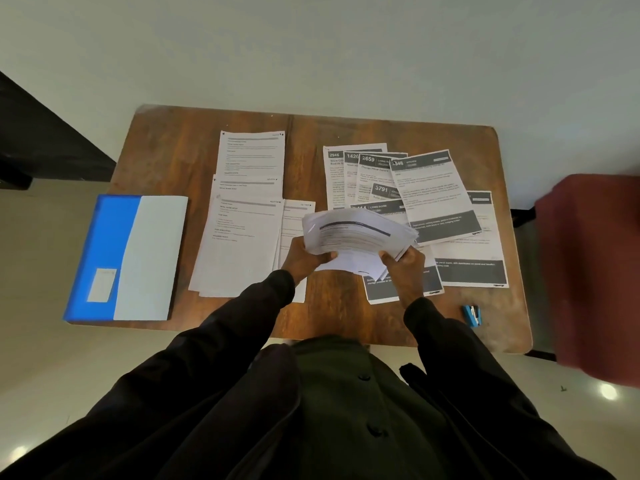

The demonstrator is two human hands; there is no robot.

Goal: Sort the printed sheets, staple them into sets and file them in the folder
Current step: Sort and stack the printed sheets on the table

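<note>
**Step in hand (judged): sorting.** The stack of unsorted sheets (356, 232) is held just above the worktop (311, 133). It sits between two groups already laid out: plain text sheets (242, 237) on the left and dark-header sheets (434, 188) fanned on the right.

**To do this step well:**
1. Read the header of the top sheet before releasing it.
2. Slide off one sheet only, and check that no second sheet clings to it.
3. Lay the sheet on its matching group with the edges aligned. The right group lies loosely fanned and will probably need squaring before stapling.
4. Keep the sheets off the stapler (471, 315), which lies near the front right corner, and off the blue folder (124, 258) at the left edge. Neither is in use yet.

**Hand pose:**
- The left hand (304, 254) grips the stack's near left edge, with the fingers curled round it.
- The right hand (403, 265) grips the near right corner in the same way.
- Both dark-sleeved forearms reach forward and converge on the stack.
- The stack bows upward between the two grips.
</note>
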